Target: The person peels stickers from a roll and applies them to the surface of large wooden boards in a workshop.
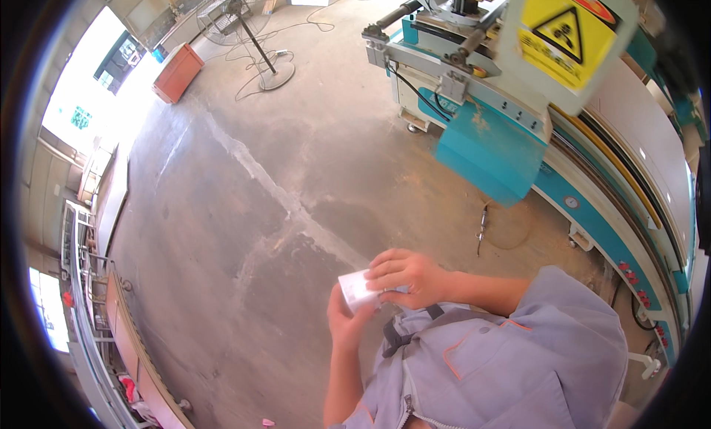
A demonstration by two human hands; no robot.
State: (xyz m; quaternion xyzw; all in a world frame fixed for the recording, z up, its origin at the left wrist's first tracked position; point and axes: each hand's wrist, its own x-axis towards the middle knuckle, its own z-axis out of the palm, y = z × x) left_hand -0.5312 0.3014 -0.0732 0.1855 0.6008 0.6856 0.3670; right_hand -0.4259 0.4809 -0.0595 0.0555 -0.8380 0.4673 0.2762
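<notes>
In front of my body, both hands are closed on a small white object [355, 290], shaped like a short roll or small pack of paper; its exact kind does not show. My left hand [344, 322] grips it from the left and below, thumb up along its side. My right hand [406, 276] reaches over from the right, with bent fingers lying across its top and right side. Those fingers cover much of the object. A pale, bluish edge shows under the right fingers.
A teal and white machine [489, 151] with a yellow warning sign [566, 37] stands at right. An air blow gun [483, 225] lies on the floor beside it. Farther off are a pedestal fan [255, 44], loose cables and an orange box [178, 72]. A long metal-framed conveyor [122, 333] runs along the left.
</notes>
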